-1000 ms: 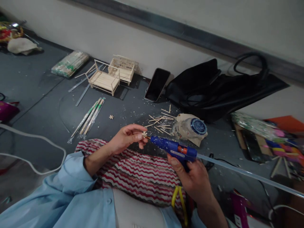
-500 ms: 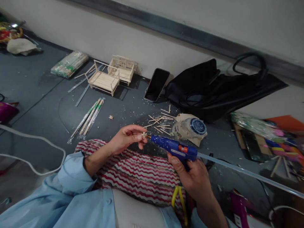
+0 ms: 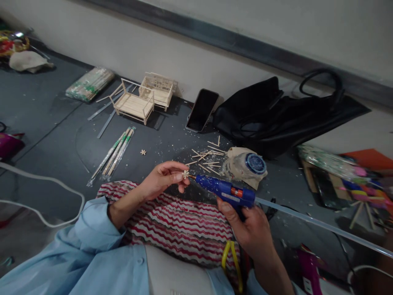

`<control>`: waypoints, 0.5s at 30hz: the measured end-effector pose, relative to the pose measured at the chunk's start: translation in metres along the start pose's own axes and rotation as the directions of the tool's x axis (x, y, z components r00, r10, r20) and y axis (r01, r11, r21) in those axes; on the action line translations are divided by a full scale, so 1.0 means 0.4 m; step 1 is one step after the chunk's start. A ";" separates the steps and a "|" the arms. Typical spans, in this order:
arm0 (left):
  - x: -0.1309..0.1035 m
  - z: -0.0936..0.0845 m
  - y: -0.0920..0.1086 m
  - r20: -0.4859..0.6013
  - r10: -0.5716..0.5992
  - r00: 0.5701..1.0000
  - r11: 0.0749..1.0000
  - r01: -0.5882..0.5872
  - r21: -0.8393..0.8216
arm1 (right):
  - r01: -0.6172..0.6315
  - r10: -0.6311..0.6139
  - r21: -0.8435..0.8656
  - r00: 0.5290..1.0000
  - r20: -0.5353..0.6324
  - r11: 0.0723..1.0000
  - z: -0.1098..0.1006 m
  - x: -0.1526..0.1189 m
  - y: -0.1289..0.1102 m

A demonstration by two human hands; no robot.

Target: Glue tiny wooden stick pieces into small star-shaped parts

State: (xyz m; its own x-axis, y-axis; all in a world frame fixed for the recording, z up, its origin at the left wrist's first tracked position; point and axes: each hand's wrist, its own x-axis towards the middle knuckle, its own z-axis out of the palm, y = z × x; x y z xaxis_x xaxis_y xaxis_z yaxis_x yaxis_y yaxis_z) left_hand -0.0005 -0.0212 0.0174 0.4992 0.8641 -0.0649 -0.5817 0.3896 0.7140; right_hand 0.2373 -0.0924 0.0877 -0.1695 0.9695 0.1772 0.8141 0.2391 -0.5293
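Observation:
Between the thumb and fingers of my left hand (image 3: 167,179) is a small pale wooden flower (image 3: 186,174). My right hand (image 3: 250,227) is wrapped round the handle of a blue glue gun (image 3: 225,190), whose brass nozzle points left, right beside the flower. A long clear glue stick (image 3: 319,224) runs out of the gun's back to the right. Another small wooden flower (image 3: 143,152) lies on the dark table. Short wooden sticks (image 3: 208,157) are scattered beyond the gun, next to a cloth-wrapped jar with a blue top (image 3: 255,163).
Two miniature wooden furniture pieces (image 3: 134,104) stand near the wall, beside a phone (image 3: 202,110) and a black bag (image 3: 270,119). Wrapped sticks (image 3: 115,151) lie left. A striped cloth (image 3: 172,229) covers my lap. White cable (image 3: 46,178) crosses the left side.
The nozzle and the flower now show a slightly wider gap between them. Both hands have otherwise hardly moved, with the same holds.

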 end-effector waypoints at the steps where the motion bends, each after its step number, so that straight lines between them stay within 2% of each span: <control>1: 0.000 0.000 0.000 -0.001 0.001 1.000 1.000 -0.001 0.001 | 0.003 -0.003 -0.002 1.000 -0.003 1.000 0.000 0.000 0.000; 15: 0.000 0.001 0.000 -0.007 -0.002 1.000 1.000 0.002 0.008 | -0.020 0.020 -0.003 1.000 0.023 1.000 -0.005 -0.003 -0.005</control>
State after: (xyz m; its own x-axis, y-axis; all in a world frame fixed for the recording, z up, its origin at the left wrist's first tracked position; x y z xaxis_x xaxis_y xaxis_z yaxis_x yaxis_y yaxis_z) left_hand -0.0002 -0.0213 0.0175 0.4958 0.8655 -0.0713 -0.5754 0.3889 0.7196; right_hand 0.2369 -0.0940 0.0902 -0.1665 0.9750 0.1472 0.8188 0.2199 -0.5303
